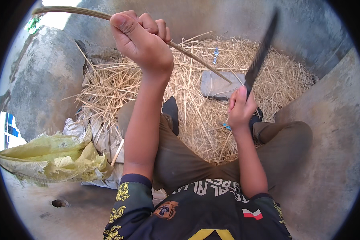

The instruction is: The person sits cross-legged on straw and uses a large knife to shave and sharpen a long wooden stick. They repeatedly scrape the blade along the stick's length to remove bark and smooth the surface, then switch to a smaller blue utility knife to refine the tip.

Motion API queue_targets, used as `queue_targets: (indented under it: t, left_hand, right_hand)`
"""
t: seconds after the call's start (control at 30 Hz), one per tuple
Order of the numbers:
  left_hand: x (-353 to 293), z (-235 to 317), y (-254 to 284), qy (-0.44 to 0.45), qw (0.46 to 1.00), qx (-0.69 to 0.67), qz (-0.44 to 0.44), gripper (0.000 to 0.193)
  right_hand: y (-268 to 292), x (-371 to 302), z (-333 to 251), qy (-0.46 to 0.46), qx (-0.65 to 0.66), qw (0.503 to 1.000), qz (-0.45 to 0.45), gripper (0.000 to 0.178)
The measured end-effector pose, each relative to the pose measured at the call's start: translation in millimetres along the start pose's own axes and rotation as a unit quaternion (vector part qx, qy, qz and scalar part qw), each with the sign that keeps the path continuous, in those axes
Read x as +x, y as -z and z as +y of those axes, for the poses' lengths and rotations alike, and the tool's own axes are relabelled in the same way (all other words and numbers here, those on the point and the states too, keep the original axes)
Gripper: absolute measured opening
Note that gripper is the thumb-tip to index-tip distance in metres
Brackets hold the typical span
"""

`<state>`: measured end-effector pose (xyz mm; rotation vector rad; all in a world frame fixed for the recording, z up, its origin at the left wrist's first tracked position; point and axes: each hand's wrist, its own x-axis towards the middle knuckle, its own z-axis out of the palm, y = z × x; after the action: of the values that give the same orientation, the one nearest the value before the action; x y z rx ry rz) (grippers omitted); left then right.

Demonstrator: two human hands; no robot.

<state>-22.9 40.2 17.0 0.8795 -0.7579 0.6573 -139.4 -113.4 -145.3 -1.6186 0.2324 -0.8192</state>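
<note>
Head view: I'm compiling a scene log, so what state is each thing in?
Stem: held aslant, slightly bowed
Left hand: raised, closed around the stem
Knife: held up, blade motion-blurred
Right hand: closed around the knife's handle
Straw: loose, strewn
Grey block: lying amid the straw
Yellow sack: crumpled, edges frayed

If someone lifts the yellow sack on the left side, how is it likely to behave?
The yellow sack will probably sag and fold, since it lies crumpled. It is perhaps light for its size, as its walls look thin. Its frayed edges might snag or shed threads.
</note>
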Motion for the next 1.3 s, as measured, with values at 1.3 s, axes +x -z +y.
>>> queue_targets:
  t: [1.3]
  left_hand:
    - [6.3, 19.7, 9.2, 0.032, 0.999, 0.000, 0.026, 0.049]
  right_hand:
    - [8.2, 4.7, 89.7, -0.220, -0.137, 0.965, -0.047, 0.059]
